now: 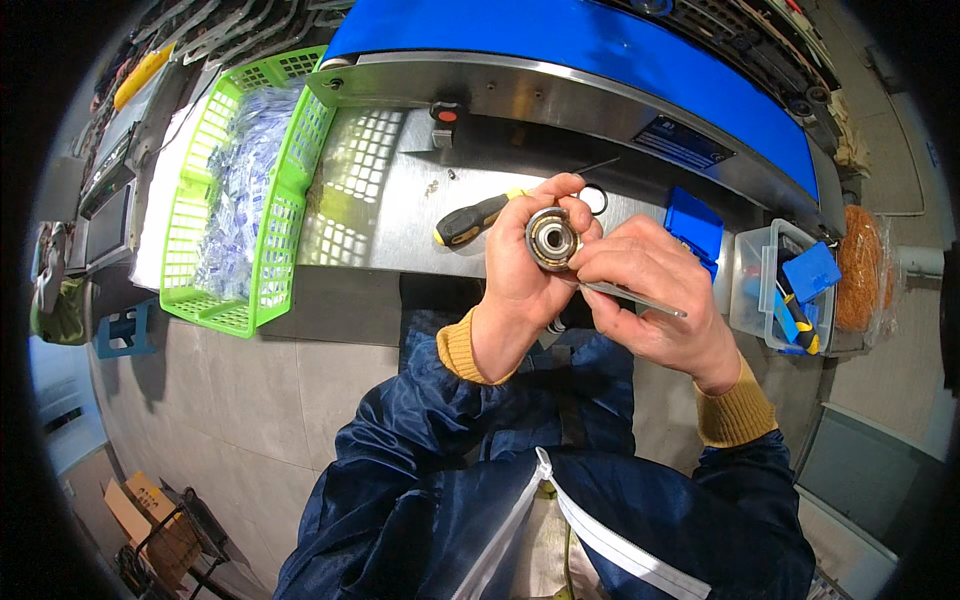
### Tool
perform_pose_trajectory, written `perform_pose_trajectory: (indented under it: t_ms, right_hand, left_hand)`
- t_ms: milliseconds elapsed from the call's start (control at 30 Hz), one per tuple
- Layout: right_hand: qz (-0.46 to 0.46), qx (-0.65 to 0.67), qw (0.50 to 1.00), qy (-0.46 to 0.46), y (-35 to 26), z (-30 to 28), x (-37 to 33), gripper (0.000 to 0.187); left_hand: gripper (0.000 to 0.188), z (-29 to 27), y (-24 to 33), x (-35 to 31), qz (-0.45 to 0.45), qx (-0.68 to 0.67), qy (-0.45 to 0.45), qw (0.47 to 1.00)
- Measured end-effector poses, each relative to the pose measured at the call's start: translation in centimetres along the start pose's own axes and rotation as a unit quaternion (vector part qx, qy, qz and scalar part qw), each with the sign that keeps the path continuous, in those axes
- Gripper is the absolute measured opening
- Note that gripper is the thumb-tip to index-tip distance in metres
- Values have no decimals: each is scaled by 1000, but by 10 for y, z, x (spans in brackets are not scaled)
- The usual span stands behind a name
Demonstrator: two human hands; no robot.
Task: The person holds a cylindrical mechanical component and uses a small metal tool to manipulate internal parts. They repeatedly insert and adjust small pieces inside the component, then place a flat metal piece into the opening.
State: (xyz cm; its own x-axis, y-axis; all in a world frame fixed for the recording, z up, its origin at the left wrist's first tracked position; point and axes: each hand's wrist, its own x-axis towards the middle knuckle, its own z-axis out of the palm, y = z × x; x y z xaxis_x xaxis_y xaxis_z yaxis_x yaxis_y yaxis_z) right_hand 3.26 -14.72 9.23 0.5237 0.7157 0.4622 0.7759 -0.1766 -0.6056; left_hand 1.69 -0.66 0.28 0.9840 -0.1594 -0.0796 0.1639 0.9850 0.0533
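My left hand (pixel 525 265) is wrapped round a round metal ball bearing (pixel 552 240), its open ring face turned up toward me. My right hand (pixel 660 285) pinches a thin grey metal tool (pixel 640 299); one end sticks out to the right, and its other end is hidden by the fingers at the bearing's lower right edge. I cannot tell the tool's exact kind. Behind my left hand a screwdriver (pixel 462 225) with a black and yellow handle lies on the metal bench (pixel 400 235). A dark ring (pixel 594 199) sits just beyond my fingers.
A green basket (pixel 270 225) full of clear plastic packets stands on the left. Across the back runs a machine with a blue belt (pixel 480 30) and a red button (pixel 447 115). On the right are a blue box (pixel 692 225), a clear tool bin (pixel 750 285) and copper-coloured fibre (pixel 858 265).
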Motion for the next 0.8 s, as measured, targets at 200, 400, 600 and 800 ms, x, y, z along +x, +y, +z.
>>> perform_pose_trajectory:
  t_ms: [200,400,600,800]
  right_hand:
    - [38,32,999,-9,2,-4,0,27]
    - [47,47,998,-1,2,-4,1,26]
    - [60,39,997,-19,3,-7,3,22]
    - [91,60,994,-32,3,-10,7,17]
  left_hand:
    - [29,5,-4,-1,13,13,63,998]
    - [30,7,-3,-1,7,8,47,999]
    - [30,7,-2,-2,3,10,44,999]
    - [30,5,-3,-2,14,48,28,998]
